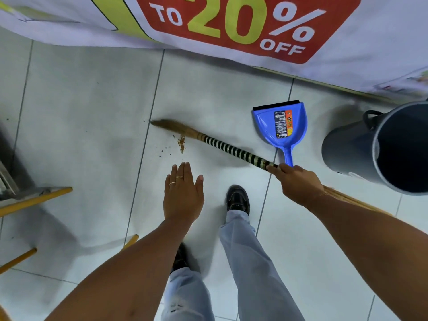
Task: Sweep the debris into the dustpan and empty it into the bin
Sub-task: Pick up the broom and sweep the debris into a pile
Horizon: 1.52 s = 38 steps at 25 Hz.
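Observation:
A small heap of brown debris (pixel 181 144) lies on the pale tiled floor, just below the bristle tip of a grass broom (pixel 231 149) with a black-and-cream banded handle. My right hand (pixel 296 184) is shut on that handle near its middle, beside the dustpan's handle. The blue dustpan (pixel 266 126) lies flat on the floor to the right of the broom, its black lip facing away from me. A dark grey bin (pixel 347 149) stands open at the far right. My left hand (pixel 183 193) hovers flat over the floor below the debris, fingers extended, holding nothing.
A white banner (pixel 231 24) with a red "20% OFF" panel hangs along the far edge of the floor. Yellow wooden legs (pixel 34 200) and a grey metal frame stand at the left. My two feet in dark shoes (pixel 237 200) are below the hands.

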### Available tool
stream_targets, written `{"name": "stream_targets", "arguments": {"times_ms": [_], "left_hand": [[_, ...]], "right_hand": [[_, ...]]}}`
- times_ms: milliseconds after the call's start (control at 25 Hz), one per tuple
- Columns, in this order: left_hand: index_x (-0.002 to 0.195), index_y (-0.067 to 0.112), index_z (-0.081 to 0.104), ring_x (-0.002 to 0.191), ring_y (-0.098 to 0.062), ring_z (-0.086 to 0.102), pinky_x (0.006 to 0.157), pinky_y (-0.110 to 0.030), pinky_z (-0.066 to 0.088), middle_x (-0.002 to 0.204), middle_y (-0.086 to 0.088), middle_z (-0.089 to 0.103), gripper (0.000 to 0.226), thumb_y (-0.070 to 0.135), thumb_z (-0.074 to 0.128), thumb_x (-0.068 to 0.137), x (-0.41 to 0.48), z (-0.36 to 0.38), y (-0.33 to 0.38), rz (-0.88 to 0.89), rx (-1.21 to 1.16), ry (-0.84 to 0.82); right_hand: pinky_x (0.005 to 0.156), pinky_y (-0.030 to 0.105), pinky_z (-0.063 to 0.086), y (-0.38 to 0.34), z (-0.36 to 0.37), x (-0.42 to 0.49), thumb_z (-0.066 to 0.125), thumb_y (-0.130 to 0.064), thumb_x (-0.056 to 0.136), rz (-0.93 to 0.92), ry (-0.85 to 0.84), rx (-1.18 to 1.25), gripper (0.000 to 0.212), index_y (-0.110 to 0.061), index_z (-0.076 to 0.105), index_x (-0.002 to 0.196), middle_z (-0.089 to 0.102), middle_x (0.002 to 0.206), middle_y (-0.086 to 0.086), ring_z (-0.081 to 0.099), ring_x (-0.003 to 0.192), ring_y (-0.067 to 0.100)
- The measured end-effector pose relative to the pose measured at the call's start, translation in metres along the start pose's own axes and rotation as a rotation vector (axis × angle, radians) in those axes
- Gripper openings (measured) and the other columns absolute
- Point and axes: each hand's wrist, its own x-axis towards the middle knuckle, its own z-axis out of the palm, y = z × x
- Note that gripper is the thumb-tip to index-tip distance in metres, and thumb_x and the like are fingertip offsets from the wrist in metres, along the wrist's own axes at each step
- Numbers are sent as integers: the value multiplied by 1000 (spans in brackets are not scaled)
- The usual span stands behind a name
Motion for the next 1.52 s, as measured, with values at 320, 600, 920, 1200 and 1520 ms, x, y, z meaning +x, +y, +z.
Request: {"name": "stream_targets", "arguments": {"times_ms": [320, 600, 920, 1200, 1520], "left_hand": [[139, -5, 29, 140, -37, 27, 116, -47, 23, 145, -26, 38, 55, 30, 34, 97, -27, -19, -120, 56, 48, 140], [139, -5, 29, 138, -41, 29, 114, -50, 23, 144, -29, 38, 54, 27, 38, 96, -51, -48, -274, 60, 176, 106], [140, -3, 27, 140, -39, 25, 116, -48, 22, 147, -27, 35, 55, 30, 35, 97, -68, -48, -319, 137, 168, 32], [141, -2, 26, 142, -36, 22, 117, -45, 19, 149, -24, 32, 55, 30, 33, 98, -74, -47, -304, 231, 154, 35], [139, -5, 29, 140, -39, 26, 116, -48, 24, 145, -27, 37, 55, 28, 39, 96, -77, -52, -303, 267, 184, 93]], "right_hand": [[82, 44, 50, -188, 27, -19, 45, -23, 93, -15, -39, 278, 57, -29, 28, 147, 62, 118, 16, 64, 97, 39], [81, 33, 49, -441, 63, -15, 41, -19, 94, 97, -339, 711, 41, -21, 45, 135, 62, 122, 16, 61, 106, 35], [94, 40, 46, -467, 97, -73, 29, -19, 99, 435, -291, 884, 43, -21, 37, 142, 59, 129, 18, 54, 116, 37], [92, 39, 47, -428, 118, -90, 33, -23, 98, 603, -239, 881, 44, -28, 39, 141, 61, 123, 20, 56, 112, 38], [82, 40, 49, -464, 92, -92, 35, -28, 99, 416, -36, 886, 46, -38, 33, 144, 65, 109, 22, 62, 97, 39]]}}
